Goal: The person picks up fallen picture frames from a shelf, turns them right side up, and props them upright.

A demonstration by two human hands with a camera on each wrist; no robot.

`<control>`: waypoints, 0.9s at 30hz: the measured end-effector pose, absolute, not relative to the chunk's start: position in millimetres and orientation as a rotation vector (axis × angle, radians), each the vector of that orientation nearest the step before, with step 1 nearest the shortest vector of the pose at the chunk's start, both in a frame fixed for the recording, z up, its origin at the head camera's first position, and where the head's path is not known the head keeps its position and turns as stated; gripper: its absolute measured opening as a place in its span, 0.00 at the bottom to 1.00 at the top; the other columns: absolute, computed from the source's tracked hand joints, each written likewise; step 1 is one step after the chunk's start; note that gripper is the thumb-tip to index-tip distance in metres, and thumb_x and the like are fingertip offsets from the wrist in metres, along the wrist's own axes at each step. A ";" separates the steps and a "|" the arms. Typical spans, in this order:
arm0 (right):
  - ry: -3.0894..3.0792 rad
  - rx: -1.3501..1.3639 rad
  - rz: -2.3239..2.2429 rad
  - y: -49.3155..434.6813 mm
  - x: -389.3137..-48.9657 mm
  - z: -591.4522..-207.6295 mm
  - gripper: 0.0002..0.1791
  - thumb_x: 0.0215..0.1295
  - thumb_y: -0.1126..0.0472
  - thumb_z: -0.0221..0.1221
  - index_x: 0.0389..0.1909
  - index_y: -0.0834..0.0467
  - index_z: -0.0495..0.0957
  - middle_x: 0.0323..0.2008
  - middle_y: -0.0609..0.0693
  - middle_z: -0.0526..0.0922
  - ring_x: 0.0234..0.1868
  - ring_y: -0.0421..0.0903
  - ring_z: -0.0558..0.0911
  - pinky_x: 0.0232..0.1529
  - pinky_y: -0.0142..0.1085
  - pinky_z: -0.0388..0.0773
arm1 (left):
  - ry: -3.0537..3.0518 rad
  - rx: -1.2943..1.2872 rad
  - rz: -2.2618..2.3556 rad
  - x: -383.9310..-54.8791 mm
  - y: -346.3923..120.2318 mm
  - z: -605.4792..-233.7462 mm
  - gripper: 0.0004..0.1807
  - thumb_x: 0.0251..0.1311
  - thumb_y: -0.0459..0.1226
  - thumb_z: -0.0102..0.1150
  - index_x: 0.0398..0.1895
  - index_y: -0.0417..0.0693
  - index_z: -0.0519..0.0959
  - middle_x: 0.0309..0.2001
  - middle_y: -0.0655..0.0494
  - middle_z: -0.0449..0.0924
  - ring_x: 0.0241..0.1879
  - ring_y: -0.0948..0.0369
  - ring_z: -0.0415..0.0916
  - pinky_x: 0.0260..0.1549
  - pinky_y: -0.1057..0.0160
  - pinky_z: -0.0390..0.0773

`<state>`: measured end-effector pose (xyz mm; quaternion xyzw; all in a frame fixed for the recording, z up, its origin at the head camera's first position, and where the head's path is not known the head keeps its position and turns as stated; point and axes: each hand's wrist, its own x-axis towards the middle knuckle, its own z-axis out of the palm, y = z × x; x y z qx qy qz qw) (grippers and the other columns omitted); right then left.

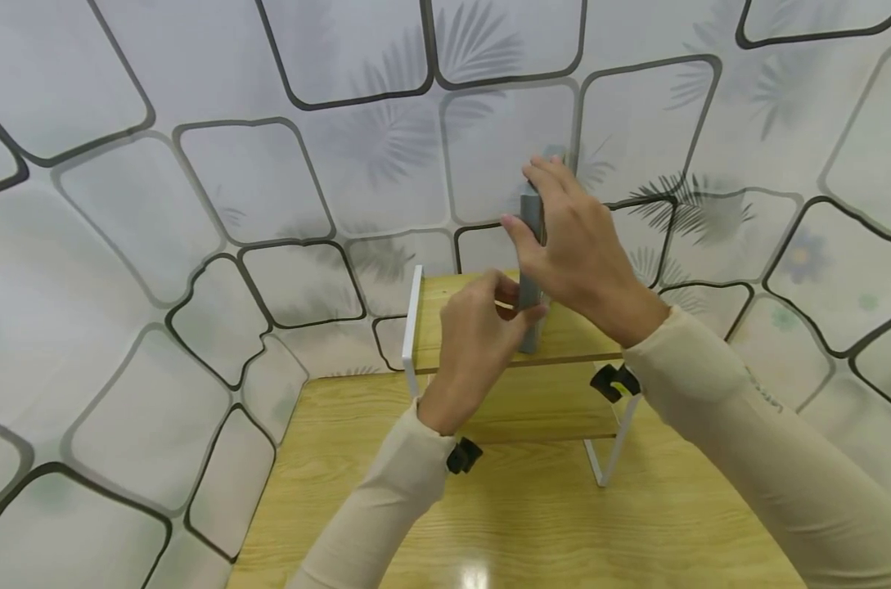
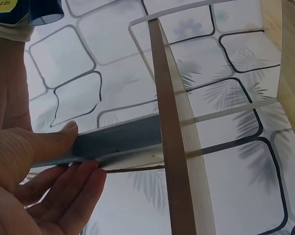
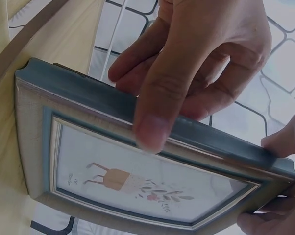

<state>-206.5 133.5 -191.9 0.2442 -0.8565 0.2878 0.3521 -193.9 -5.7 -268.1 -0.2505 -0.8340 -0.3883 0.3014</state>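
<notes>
A blue-grey picture frame (image 3: 196,191) stands edge-on over the top board of a small two-tier wooden shelf (image 1: 585,343). Its front, seen in the right wrist view, shows a printed figure with flowers. My right hand (image 1: 581,245) grips the frame's upper part in the head view, thumb on one side and fingers on the other. Lower down in that view, my left hand (image 1: 474,335) pinches the frame's near edge between thumb and fingers. In the left wrist view, one end of the frame (image 2: 120,137) meets the shelf board (image 2: 174,132).
The shelf has white metal side legs (image 1: 607,458) and a lower wooden tier (image 1: 548,401). It stands on a light wood table (image 1: 357,433). Behind and to the sides hangs patterned cloth (image 1: 290,188). Black camera mounts (image 1: 463,456) sit on both wrists.
</notes>
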 end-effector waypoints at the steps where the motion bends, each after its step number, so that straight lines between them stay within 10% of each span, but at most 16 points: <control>1: -2.217 0.635 0.749 134.6 -206.3 -192.1 0.31 0.73 0.58 0.59 0.70 0.71 0.66 0.71 0.65 0.66 0.75 0.59 0.61 0.73 0.53 0.60 | -2.214 -0.671 -1.030 -193.4 -6.5 -268.1 0.14 0.55 0.43 0.77 0.34 0.42 0.83 0.33 0.54 0.88 0.28 0.63 0.85 0.28 0.74 0.80; 27: -2.178 0.855 0.803 164.9 -215.8 -190.4 0.29 0.72 0.65 0.60 0.70 0.69 0.67 0.71 0.63 0.69 0.75 0.55 0.63 0.75 0.45 0.58 | -2.487 -0.768 -1.032 -194.8 -11.8 -269.6 0.17 0.66 0.36 0.67 0.55 0.38 0.83 0.47 0.47 0.88 0.43 0.60 0.87 0.39 0.70 0.84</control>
